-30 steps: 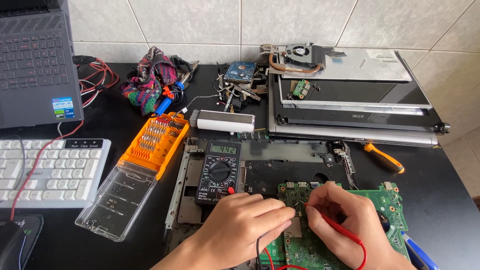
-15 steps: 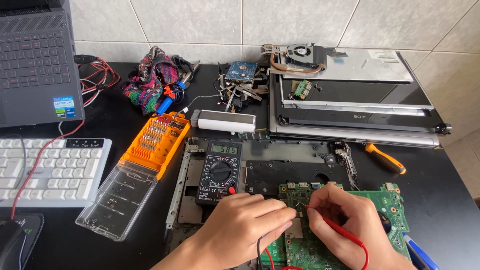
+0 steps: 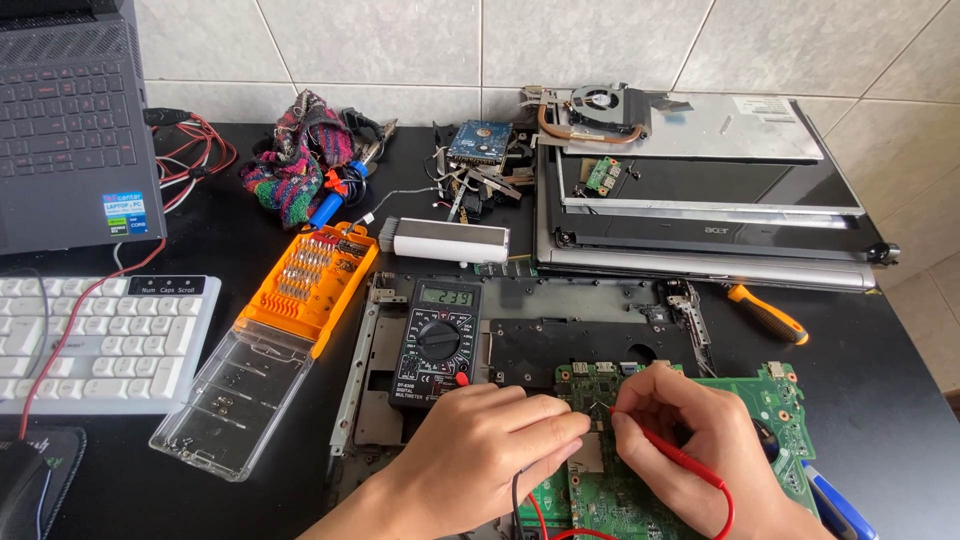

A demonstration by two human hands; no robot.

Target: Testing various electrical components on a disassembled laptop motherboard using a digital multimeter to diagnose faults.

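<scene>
Fingers point(image 3: 560, 432) of left hand point(image 3: 480, 460) curl shut, likely on the black probe, tip hidden; right hand point(image 3: 690, 450) pinches red probe point(image 3: 665, 455) onto the green circuit board point(image 3: 770, 400) at desk's point(image 3: 880, 400) near edge. Vs 1 s ago both hands barely moved, so contact looks steady. Beyond: multimeter point(image 3: 437, 345) showing a reading, orange bit set point(image 3: 305, 275), dismantled laptop point(image 3: 700, 200).

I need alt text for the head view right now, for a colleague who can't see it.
Two hands press probes onto a green circuit board on a black desk: the right hand holds a red probe, the left hand rests beside it. A black multimeter lies just behind, with an orange bit case, white keyboard and dismantled laptop around.
</scene>
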